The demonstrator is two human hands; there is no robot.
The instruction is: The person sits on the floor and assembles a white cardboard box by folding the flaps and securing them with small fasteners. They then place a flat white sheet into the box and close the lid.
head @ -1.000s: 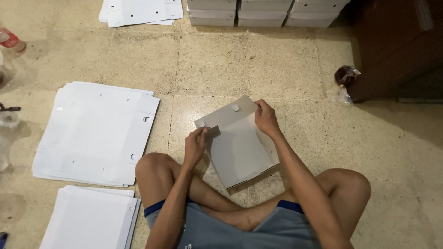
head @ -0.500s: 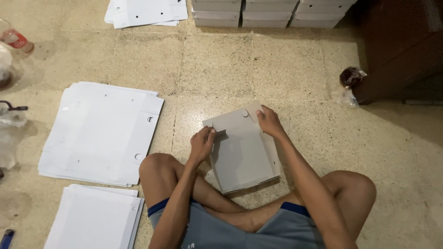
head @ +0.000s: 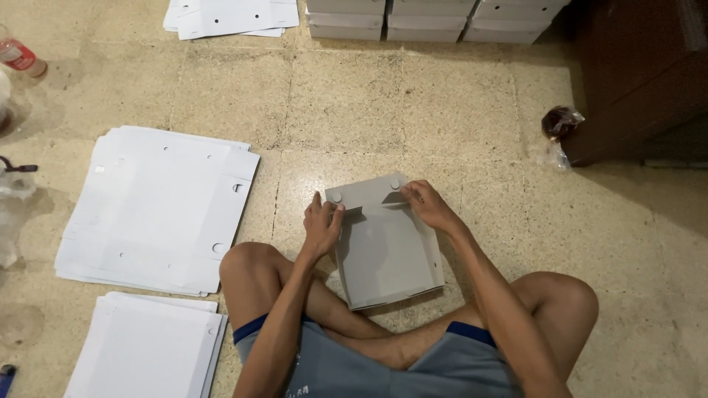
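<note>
- A grey cardboard box blank [head: 387,250] is seen lying on the speckled floor [head: 457,110] right in front of the crossed legs, between the knees, half folded already.
- Its long axis runs away from the body, tilted a bit to the right at the near end; the far edge with the folded-up flap [head: 363,193] is where both hands are placed.
- The left hand [head: 322,228] is pressed against the far-left corner, fingers curled around the side wall, wrist bent inward over the left knee.
- The right hand [head: 428,206] is pinched on the far-right corner of the flap, fingertips on the little tab there, forearm stretched forward along the box's right side.
- So both hands are closed on the same box, set apart at its two far corners, about equally near to it.
- Off to the left, a stack of flat white blanks [head: 158,210] is laid out, with a second stack [head: 144,346] nearer the body.
- More sheets [head: 232,16] and finished white boxes [head: 435,18] are lined up along the far side.
</note>
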